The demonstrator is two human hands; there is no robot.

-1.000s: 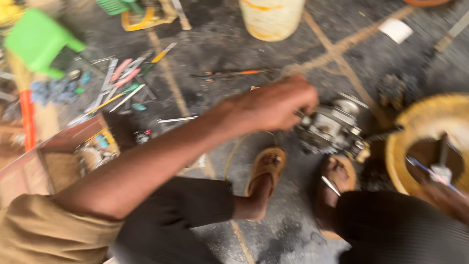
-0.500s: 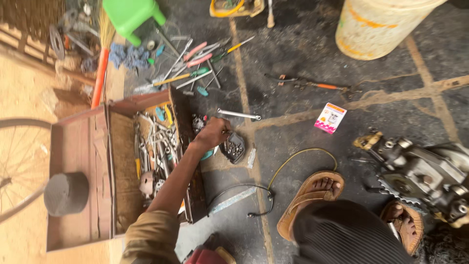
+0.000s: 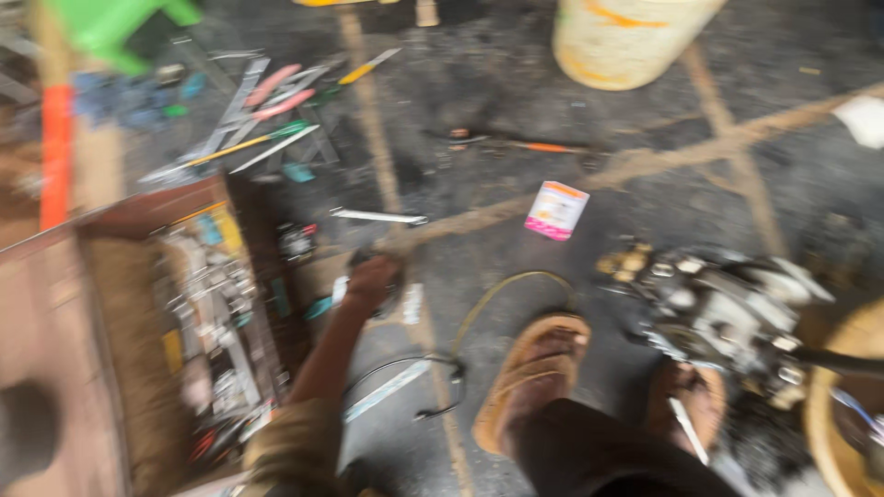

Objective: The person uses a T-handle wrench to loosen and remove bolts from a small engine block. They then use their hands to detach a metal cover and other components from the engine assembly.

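Observation:
The view is motion-blurred. My left hand [image 3: 371,278] reaches down from the lower left in a khaki sleeve, next to the right wall of a wooden toolbox [image 3: 110,304]. Its fingers curl over a small dark metal part [image 3: 394,276] on the floor; the blur hides whether it grips it. A greasy metal engine assembly [image 3: 727,313] lies at the right, above my sandalled feet [image 3: 534,377]. My right hand is out of view.
Loose hand tools [image 3: 267,120] lie beyond the toolbox. Nearby are a flat metal strip [image 3: 378,217], an orange-handled screwdriver [image 3: 543,147], a small pink-and-white box [image 3: 555,210], a thin cable loop [image 3: 442,368], a pale bucket [image 3: 626,37], a green stool [image 3: 110,28] and a yellow basin [image 3: 833,396].
A second ago my left hand was on the engine assembly. It then swung left to the toolbox side and now rests on the dark part; the camera keeps shifting.

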